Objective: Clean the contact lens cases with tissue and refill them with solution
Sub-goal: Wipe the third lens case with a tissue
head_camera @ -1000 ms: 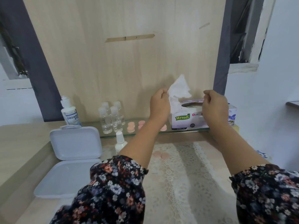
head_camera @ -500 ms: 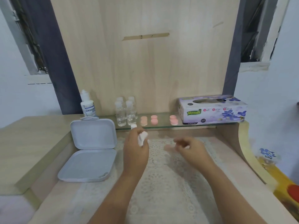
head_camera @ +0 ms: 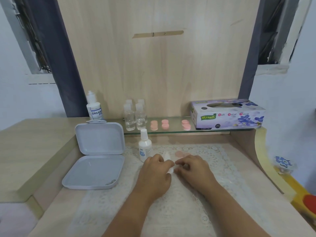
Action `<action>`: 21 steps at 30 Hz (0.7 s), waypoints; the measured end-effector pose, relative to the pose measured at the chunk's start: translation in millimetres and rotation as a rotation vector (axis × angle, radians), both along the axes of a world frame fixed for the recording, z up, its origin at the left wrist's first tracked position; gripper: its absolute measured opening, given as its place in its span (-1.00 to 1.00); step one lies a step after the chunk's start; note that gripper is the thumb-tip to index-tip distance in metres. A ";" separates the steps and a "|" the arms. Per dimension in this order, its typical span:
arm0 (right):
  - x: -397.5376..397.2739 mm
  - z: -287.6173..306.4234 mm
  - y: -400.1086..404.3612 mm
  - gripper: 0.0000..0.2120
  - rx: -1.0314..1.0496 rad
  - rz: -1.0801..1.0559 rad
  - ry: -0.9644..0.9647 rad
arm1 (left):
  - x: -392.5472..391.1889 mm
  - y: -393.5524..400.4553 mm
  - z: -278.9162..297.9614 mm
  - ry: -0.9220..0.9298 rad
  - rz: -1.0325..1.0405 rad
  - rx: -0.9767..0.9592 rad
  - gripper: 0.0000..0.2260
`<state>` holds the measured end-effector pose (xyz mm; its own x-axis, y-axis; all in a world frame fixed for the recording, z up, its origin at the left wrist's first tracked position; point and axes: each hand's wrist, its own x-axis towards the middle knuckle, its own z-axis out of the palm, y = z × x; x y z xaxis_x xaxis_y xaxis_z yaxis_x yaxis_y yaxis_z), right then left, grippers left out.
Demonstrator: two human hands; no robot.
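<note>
My left hand point(head_camera: 154, 175) holds a wad of tissue point(head_camera: 168, 161) in curled fingers, low over the lace mat point(head_camera: 196, 202). My right hand point(head_camera: 193, 168) has its fingers curled just beside it, but I cannot tell whether it pinches anything. A pink lens case point(head_camera: 181, 153) lies on the mat just beyond my fingertips (more wait on the glass shelf point(head_camera: 171, 131)). I'd pin the case steady with the right, twist the tissue right round inside each well, and only then reach for the small solution bottle point(head_camera: 145, 146) nearby.
</note>
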<state>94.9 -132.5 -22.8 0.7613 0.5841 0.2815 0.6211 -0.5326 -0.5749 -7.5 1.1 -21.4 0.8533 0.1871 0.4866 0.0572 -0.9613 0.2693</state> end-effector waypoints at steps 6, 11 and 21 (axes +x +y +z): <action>-0.5 -0.1 1.3 -0.77 -0.003 -0.012 -0.023 | 7.7 -8.2 4.3 0.080 0.106 -0.020 -0.72; -1.3 1.0 2.5 -0.77 -0.032 -0.018 -0.042 | 13.5 -3.3 0.2 0.022 0.081 -0.400 -0.89; 2.1 -2.0 1.4 -0.76 -0.013 0.004 -0.030 | 7.8 7.7 -1.3 -0.450 0.162 -0.231 -0.85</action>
